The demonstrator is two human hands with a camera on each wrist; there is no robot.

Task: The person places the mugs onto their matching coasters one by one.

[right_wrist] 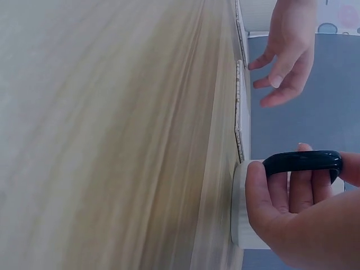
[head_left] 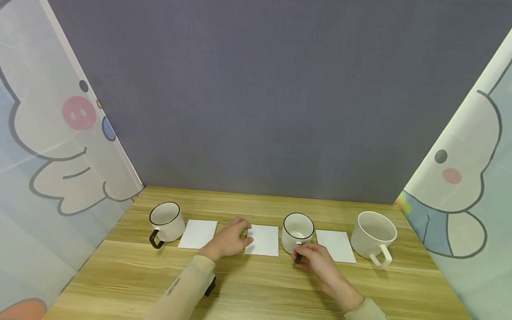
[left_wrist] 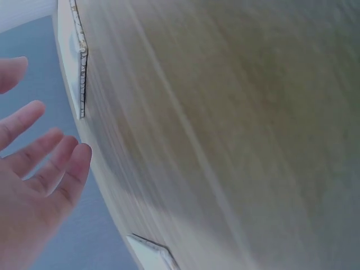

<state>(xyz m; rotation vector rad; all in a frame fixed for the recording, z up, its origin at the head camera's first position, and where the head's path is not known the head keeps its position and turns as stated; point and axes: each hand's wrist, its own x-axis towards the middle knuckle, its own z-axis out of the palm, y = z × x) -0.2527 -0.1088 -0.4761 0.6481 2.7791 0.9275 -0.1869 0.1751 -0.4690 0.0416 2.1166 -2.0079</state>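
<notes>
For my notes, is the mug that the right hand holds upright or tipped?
Upright: the mug opens upward in the head view; the right hand grips its handle.

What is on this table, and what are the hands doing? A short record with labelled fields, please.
Left hand: holding nothing, near the middle white square
Right hand: holds the middle mug by its black handle
Left mug: white, black rim and handle
Right mug: white all over, handle included
White squares: three, including left and right
Table: wood-grained
</notes>
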